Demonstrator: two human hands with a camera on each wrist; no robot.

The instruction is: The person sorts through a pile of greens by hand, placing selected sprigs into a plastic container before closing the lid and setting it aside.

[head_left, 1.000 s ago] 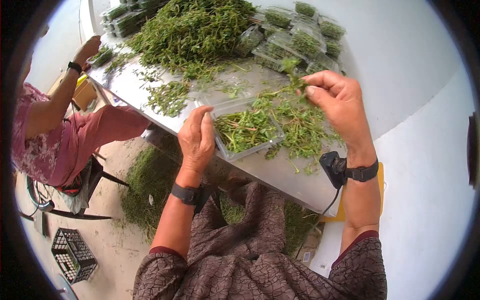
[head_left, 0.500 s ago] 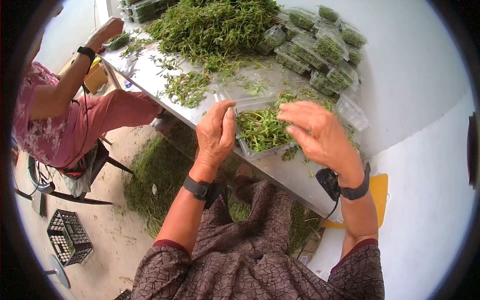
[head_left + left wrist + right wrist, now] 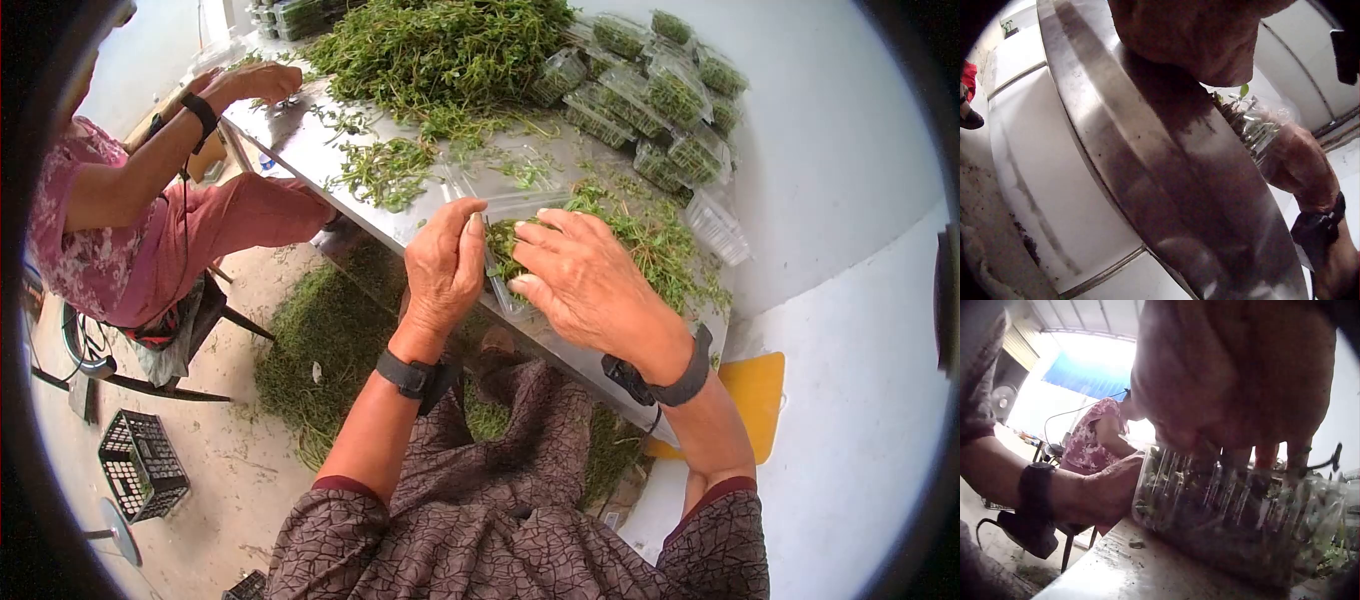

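A clear plastic box (image 3: 510,300) of leafy green stems (image 3: 503,248) lies near the table's front edge, its lid (image 3: 505,190) folded back. My right hand (image 3: 600,285) reaches over it, fingers spread and pointing down into the stems, covering much of the box. In the right wrist view those fingers press behind the ribbed box wall (image 3: 1175,484), with a dark stem (image 3: 1325,465) sticking out above the rim. My left hand (image 3: 440,265) rests against the box's left end, thumb and forefinger pointing forward beside the wall. Its other fingertips are hidden.
Loose greens (image 3: 655,250) spread right of the box, near a clear plastic tray (image 3: 718,228). Behind stand a big heap of greens (image 3: 450,55) and stacked filled boxes (image 3: 650,100). Another person (image 3: 120,220) sits at the left. A black crate (image 3: 143,465) stands on the floor.
My right hand has brought a bunch of stems from the right down into the box and now presses there. My left hand has stayed by the box's left end.
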